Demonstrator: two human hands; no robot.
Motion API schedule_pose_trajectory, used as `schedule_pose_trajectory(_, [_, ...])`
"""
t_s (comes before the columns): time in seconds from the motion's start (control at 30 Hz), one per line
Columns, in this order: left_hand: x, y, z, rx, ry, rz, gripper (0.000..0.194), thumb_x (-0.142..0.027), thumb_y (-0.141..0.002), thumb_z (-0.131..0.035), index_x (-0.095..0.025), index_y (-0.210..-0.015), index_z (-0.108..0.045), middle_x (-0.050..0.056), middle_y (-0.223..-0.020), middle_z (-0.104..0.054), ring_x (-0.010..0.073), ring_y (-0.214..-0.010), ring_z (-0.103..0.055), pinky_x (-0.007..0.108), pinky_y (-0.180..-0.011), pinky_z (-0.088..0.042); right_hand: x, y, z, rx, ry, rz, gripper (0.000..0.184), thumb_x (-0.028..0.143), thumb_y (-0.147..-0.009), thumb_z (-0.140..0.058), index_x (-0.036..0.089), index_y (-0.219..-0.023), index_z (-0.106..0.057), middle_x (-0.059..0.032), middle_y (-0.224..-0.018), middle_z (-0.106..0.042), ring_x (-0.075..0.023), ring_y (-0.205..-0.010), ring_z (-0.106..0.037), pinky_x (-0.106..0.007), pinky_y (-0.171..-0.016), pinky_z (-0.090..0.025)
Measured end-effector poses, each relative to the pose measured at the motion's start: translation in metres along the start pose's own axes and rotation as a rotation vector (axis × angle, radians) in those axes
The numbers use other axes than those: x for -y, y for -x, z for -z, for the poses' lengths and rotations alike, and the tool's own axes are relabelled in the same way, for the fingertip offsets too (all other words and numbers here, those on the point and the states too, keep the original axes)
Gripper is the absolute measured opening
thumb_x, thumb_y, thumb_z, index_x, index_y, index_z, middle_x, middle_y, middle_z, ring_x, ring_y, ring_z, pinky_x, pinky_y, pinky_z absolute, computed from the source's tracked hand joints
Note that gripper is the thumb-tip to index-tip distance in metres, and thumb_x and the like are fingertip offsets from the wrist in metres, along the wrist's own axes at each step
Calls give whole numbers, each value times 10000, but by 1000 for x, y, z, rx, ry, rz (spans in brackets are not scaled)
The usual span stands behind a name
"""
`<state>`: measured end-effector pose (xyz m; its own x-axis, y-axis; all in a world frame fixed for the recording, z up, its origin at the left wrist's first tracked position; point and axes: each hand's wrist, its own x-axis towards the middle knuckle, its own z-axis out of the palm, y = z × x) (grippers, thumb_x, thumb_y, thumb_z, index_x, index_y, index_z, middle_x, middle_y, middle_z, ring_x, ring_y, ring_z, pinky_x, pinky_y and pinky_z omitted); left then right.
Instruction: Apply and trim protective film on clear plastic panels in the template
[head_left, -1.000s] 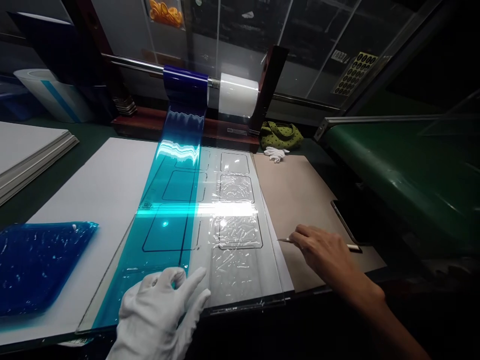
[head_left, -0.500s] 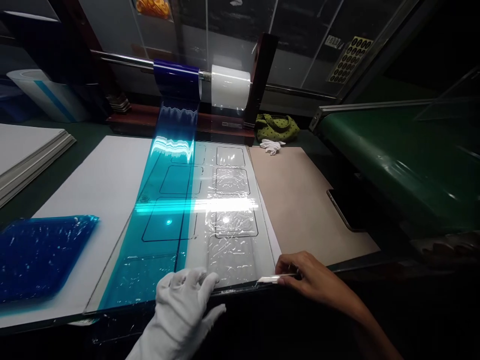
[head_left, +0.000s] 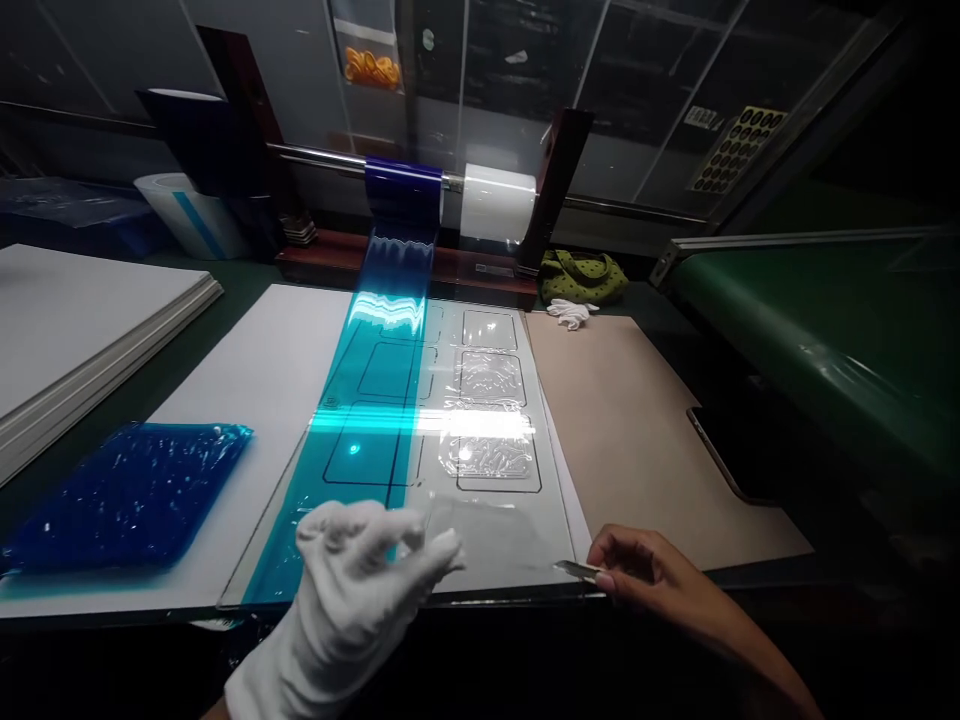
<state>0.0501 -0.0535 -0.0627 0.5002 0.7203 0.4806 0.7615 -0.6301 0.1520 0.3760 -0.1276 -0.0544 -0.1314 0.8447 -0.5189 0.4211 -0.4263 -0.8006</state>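
Note:
My left hand (head_left: 360,580), in a white glove, is raised over the near edge of the glass sheet (head_left: 555,470), thumb and fingers pinched on a lifted piece of clear film (head_left: 480,520). My bare right hand (head_left: 649,580) rests at the sheet's near right corner, closed on a thin metal blade (head_left: 577,570) pointing left. A blue film strip (head_left: 367,400) runs down the sheet's left half from a blue roll (head_left: 403,190). Clear wrinkled film covers the outlined rectangles (head_left: 491,380) on the right half.
A white roll (head_left: 497,203) sits beside the blue one on the bar. Crumpled blue film (head_left: 127,495) lies on the white board at left. A tan board (head_left: 645,430), a dark phone (head_left: 735,450), a white glove (head_left: 571,312), a green pouch (head_left: 583,272), and stacked white boards (head_left: 82,320) surround it.
My left hand has lifted off the sheet's near edge, pulling a piece of clear film up. My right hand came from the tan board to the sheet's near right corner with the blade.

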Motion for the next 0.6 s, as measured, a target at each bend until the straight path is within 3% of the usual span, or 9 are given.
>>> schedule_pose_trajectory(0.07, [14,-33,23,-105,215,-60,186,-329,-790,-703,-468,-914,-697,-21,-798,-608,166,-767,-529,377,-724,-459,-2,0,0,-18,-21,-21,338,509,-826,-630,174,-874,-630,-5,-751,-543,-132,-675,-479,-245,-609,-374])
schedule_pose_trajectory(0.1, [24,-48,35,-46,384,-23,93,-367,-780,-710,-418,-857,-714,-17,-825,-608,166,-832,-541,357,-747,-474,-3,0,-1,-26,-28,-26,350,523,-824,-627,176,-871,-627,-5,-749,-538,-131,-667,-474,-247,-605,-373])
schedule_pose_trajectory(0.2, [63,-83,69,101,789,305,64,-432,-786,-689,-377,-769,-716,-49,-921,-660,165,-1008,-563,368,-891,-486,-7,0,-4,-55,-41,-29,366,552,-815,-621,188,-857,-627,5,-723,-507,-130,-647,-452,-247,-593,-369])
schedule_pose_trajectory(0.3, [101,-103,87,292,873,537,140,-451,-795,-670,-327,-763,-727,-35,-929,-680,168,-1016,-597,369,-915,-497,-5,-3,-9,-51,-33,-55,369,564,-808,-620,204,-886,-643,7,-720,-493,-137,-653,-459,-244,-593,-387])
schedule_pose_trajectory(0.43, [135,-114,78,416,913,635,212,-499,-704,-730,-301,-777,-744,-2,-932,-716,213,-1040,-611,403,-972,-471,5,-10,-21,-77,13,-73,385,585,-793,-613,219,-897,-669,-14,-750,-552,-153,-665,-514,-243,-593,-433])
schedule_pose_trajectory(0.6, [157,-112,45,515,895,610,277,-522,-728,-690,-261,-803,-742,31,-995,-718,241,-1113,-580,443,-1032,-406,16,-11,-36,-296,50,-93,416,613,-708,-659,252,-909,-704,-50,-922,-669,-225,-842,-630,-264,-696,-511])
